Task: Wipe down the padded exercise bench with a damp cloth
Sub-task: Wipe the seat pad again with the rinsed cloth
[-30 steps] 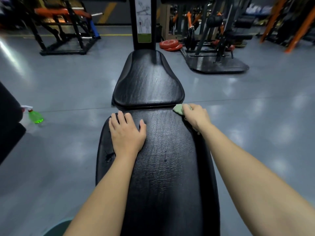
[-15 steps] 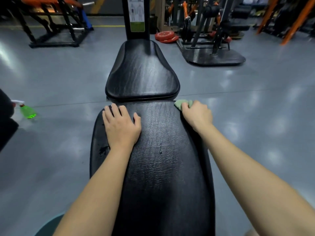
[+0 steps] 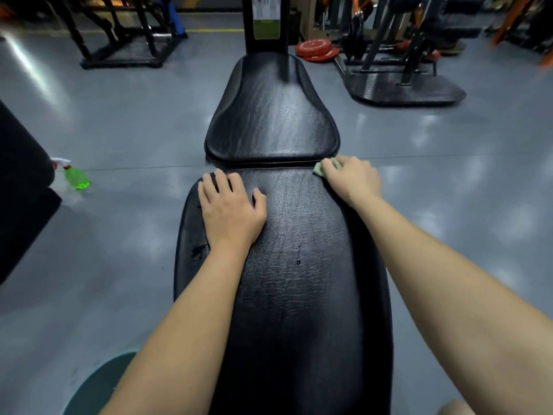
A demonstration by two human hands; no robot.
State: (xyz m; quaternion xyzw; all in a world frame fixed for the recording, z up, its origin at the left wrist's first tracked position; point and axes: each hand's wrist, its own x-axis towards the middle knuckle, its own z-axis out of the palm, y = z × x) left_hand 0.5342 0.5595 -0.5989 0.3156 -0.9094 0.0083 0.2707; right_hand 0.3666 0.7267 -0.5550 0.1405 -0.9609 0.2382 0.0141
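The right hand (image 3: 351,179) curls its fingers over a pale green cloth (image 3: 319,170), holding it bunched against the far right corner of the bench's long black back pad (image 3: 311,280), right at the seam where the seat pad (image 3: 272,115) begins. Only a small fold of the cloth shows past the knuckles. The left hand (image 3: 230,211) lies palm down on the far left part of the same pad, fingers straight and slightly spread, gripping nothing. A wet blotch (image 3: 197,251) sits beside the left wrist.

On the grey floor (image 3: 119,121) to the left stands a spray bottle (image 3: 76,177) of bright green liquid, well apart from the bench. A teal round rim (image 3: 98,384) shows at the bottom left; what it holds cannot be told.

Beyond the seat pad rises a black upright post (image 3: 265,22) bearing a label. Red weight plates (image 3: 317,49) lie to its right, near a machine platform (image 3: 404,88); a black rack (image 3: 125,34) stands far left
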